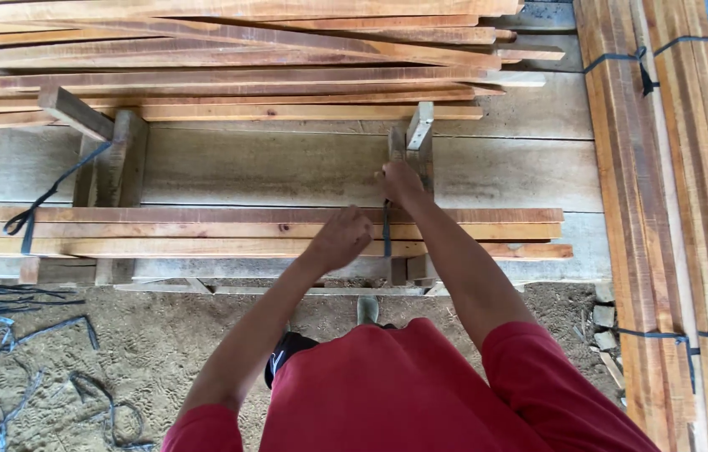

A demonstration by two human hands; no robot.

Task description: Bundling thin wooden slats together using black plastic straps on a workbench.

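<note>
A dark plastic strap (386, 228) ran upright across a low bundle of rough-sawn wooden slats (203, 230), which lay on a crude timber bench (111, 159) at the edge of a plank floor (287, 167). The person's right hand (402, 182) gripped the strap's upper end just above the bundle, beside one of the bench's upright posts (418, 134), its fingers curled shut around the band. The left hand (341, 237) rested as a loose fist on top of the slats just left of the strap; whether its fingers pinched the band or merely pressed the wood could not be told from this angle.

A second strap (28, 219) already circled the bundle's left end. Behind it, a larger loose stack of slats (228, 59) lay across the bench's far side, and long strapped bundles (664, 209) ran down the right. Cut strap offcuts (11, 335) littered the sandy ground (161, 351) at lower left.

The risks looked plain enough. A strap hauled hard against the slats' sharp sawn corners could snap or slip free, whipping back at bare hands. The bundle's uneven ends suggested the slats might shift or slide off the bench if the band were cinched off-square. Splinters threatened ungloved fingers, and the coiled offcuts underfoot offered an easy trip.
</note>
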